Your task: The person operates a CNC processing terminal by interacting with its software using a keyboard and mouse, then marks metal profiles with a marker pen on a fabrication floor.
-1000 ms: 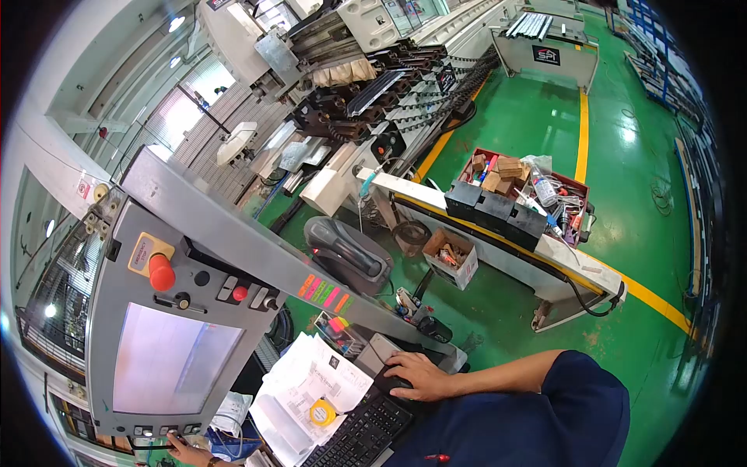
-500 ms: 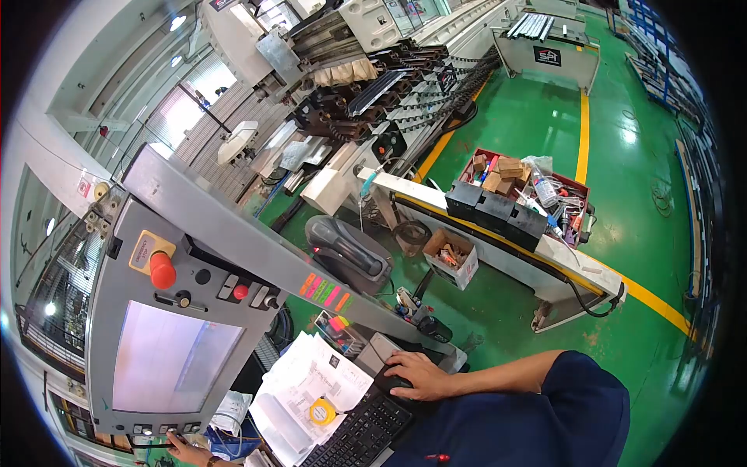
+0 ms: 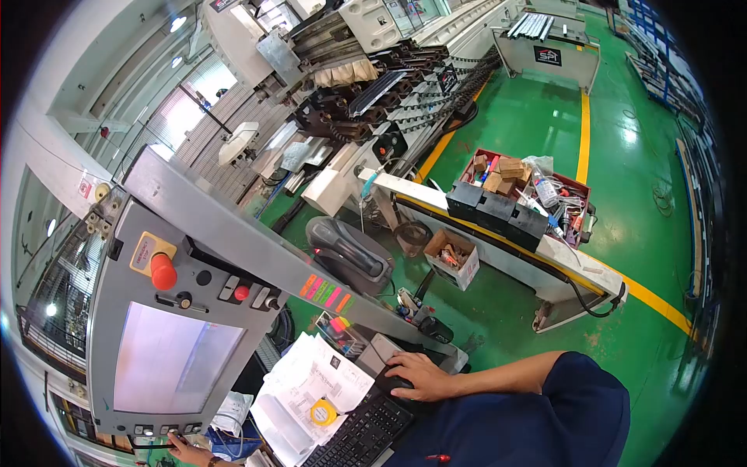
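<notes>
My right hand (image 3: 422, 377) rests over a black computer mouse (image 3: 391, 380), its fingers curved around it, beside the black keyboard (image 3: 366, 436). At the lower left, my left hand (image 3: 187, 451) reaches to the row of small buttons (image 3: 169, 430) along the bottom edge of a grey control panel (image 3: 101, 342). One finger is stretched out to a button there; the other fingers show only in part. Above those buttons the panel's screen (image 3: 177, 358) glows pale, its content unreadable. Printed papers (image 3: 311, 385) lie left of the keyboard, with a round yellow item (image 3: 323, 412) on them.
A red emergency stop button (image 3: 163, 272) sticks out of the panel. Beyond the panel's grey arm (image 3: 257, 249) stand a cardboard box (image 3: 453, 261) and a red tray (image 3: 586, 191) of bottles, wood blocks and tools on a white machine beam (image 3: 498, 268). A large machine fills the back.
</notes>
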